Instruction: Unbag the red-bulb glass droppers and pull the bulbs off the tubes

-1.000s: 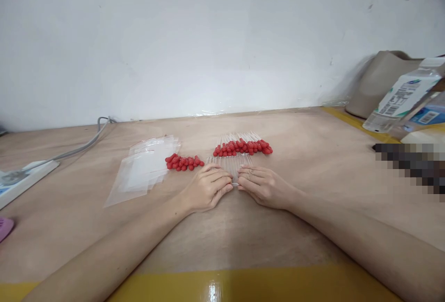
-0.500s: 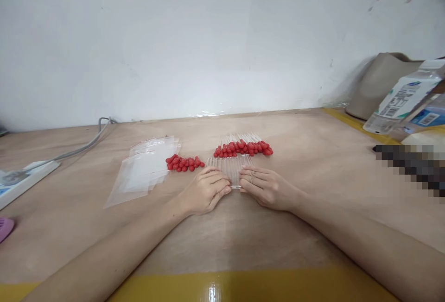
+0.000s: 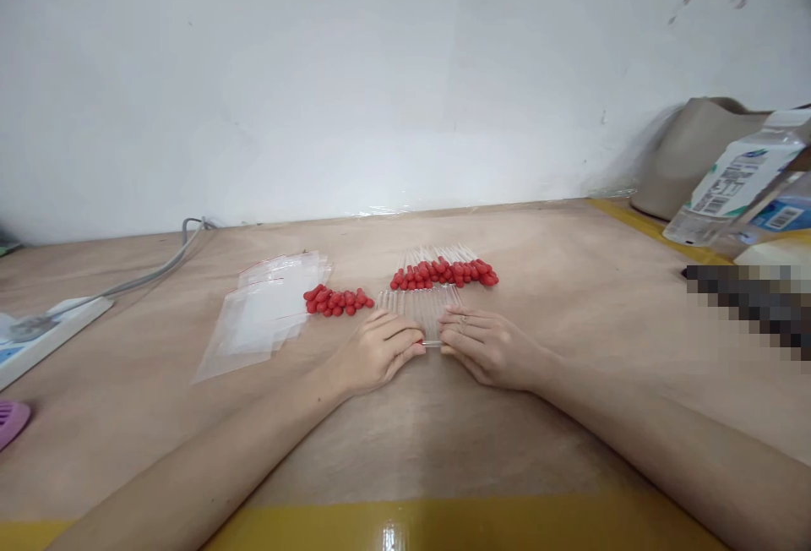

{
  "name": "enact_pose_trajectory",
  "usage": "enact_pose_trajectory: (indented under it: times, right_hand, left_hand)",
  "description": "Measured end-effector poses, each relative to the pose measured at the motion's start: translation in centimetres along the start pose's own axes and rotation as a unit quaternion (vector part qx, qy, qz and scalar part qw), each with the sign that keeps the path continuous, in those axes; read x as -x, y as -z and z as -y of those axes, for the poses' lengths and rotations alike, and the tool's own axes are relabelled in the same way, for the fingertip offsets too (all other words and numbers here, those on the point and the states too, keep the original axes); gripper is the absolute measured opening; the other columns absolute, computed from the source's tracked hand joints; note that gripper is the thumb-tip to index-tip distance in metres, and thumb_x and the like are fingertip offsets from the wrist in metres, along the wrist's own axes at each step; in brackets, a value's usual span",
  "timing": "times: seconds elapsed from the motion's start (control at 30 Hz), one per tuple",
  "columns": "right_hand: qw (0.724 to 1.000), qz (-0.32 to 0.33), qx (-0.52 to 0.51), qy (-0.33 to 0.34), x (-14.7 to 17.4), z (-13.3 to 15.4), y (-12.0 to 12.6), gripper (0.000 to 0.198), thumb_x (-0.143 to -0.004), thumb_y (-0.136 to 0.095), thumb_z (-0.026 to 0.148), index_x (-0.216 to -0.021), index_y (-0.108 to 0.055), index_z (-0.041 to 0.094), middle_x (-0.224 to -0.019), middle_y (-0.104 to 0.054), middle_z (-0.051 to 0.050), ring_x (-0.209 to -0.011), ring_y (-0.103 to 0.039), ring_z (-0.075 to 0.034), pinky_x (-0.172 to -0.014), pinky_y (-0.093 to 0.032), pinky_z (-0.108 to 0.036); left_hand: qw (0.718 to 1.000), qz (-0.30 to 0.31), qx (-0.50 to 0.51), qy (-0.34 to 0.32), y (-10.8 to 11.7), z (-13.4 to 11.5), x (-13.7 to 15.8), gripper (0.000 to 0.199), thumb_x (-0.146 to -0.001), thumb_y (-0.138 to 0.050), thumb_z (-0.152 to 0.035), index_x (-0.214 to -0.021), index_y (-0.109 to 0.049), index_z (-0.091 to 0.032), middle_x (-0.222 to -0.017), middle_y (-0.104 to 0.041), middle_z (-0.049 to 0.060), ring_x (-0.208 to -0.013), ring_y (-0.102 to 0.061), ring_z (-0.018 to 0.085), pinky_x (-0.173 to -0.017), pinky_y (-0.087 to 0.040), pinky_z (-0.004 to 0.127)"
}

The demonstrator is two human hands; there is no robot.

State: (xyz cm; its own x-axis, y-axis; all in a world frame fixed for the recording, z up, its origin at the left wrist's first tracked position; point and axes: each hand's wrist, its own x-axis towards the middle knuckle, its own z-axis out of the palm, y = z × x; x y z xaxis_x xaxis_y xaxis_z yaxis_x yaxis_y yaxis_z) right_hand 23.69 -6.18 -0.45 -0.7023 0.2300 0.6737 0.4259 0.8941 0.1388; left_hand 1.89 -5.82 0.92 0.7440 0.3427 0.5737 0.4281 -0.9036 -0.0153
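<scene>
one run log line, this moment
left hand: on left side of thin clear tubes | right hand: on tubes' right side | beyond: red bulb-ended pale sticks | leftward: red rounded pieces, flat clear plastic bags

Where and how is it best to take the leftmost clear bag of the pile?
I would pinch the near-left corner of the leftmost clear bag, reaching from the near side with the left hand: the bag lies flat, and that corner sticks out past the others.

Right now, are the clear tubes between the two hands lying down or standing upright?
Lying down: the clear tubes stretch side by side along the table, between left hand and right hand.
</scene>
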Motion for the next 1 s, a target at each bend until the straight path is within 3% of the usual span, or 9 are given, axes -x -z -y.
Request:
enact_pose_trajectory:
  times: [0.1, 0.37, 0.63, 1.0]
  right_hand:
    - [0.999, -0.012, -0.03, -0.037, 0.1, 0.1, -0.1, 0.013, -0.084, -0.046, 0.015, -0.086, -0.059, 0.013, -0.087, -0.067, -0.008, -0.092, -0.061, -0.016, -0.092, -0.047, -0.034]
    - [0.995, -0.065, -0.058, -0.045, 0.2, -0.3, -1.2, 0.019, -0.082, -0.054, 0.022, -0.098, -0.058, 0.013, -0.093, -0.067, -0.008, -0.089, -0.062, -0.015, -0.09, -0.049, -0.032]
    - [0.996, -0.087, -0.007, -0.006, -0.3, 0.2, -0.9, 0.01, -0.082, -0.054, 0.018, -0.086, -0.061, 0.012, -0.083, -0.069, -0.008, -0.083, -0.064, -0.014, -0.087, -0.051, -0.029]
    - [0.995, -0.049, 0.053, 0.065, -0.2, -0.1, 0.2, 0.013, -0.083, -0.053, 0.015, -0.09, -0.06, 0.008, -0.084, -0.068, -0.008, -0.095, -0.061, -0.017, -0.095, -0.047, -0.033]
  left_hand:
    - [0.998, -0.048, -0.027, -0.008, -0.3, 0.1, 0.3, 0.019, -0.083, -0.054, -0.022, -0.1, -0.056, -0.015, -0.083, -0.064, 0.005, -0.071, -0.057, 0.014, -0.065, -0.047, 0.026]
    - [0.995, -0.08, -0.049, -0.038, -0.6, 0.0, 0.5, 0.031, -0.081, -0.056, -0.016, -0.112, -0.05, -0.014, -0.084, -0.065, 0.005, -0.071, -0.06, 0.013, -0.065, -0.051, 0.024]
    - [0.992, -0.057, -0.096, -0.061, -0.5, -0.2, 0.0, 0.011, -0.082, -0.054, -0.017, -0.093, -0.054, -0.013, -0.071, -0.063, 0.002, -0.059, -0.055, 0.012, -0.056, -0.045, 0.025]
    - [0.994, -0.025, -0.09, -0.049, -0.2, -0.3, 0.2, 0.01, -0.086, -0.046, -0.018, -0.088, -0.054, -0.014, -0.062, -0.057, 0.002, -0.056, -0.051, 0.012, -0.054, -0.039, 0.026]
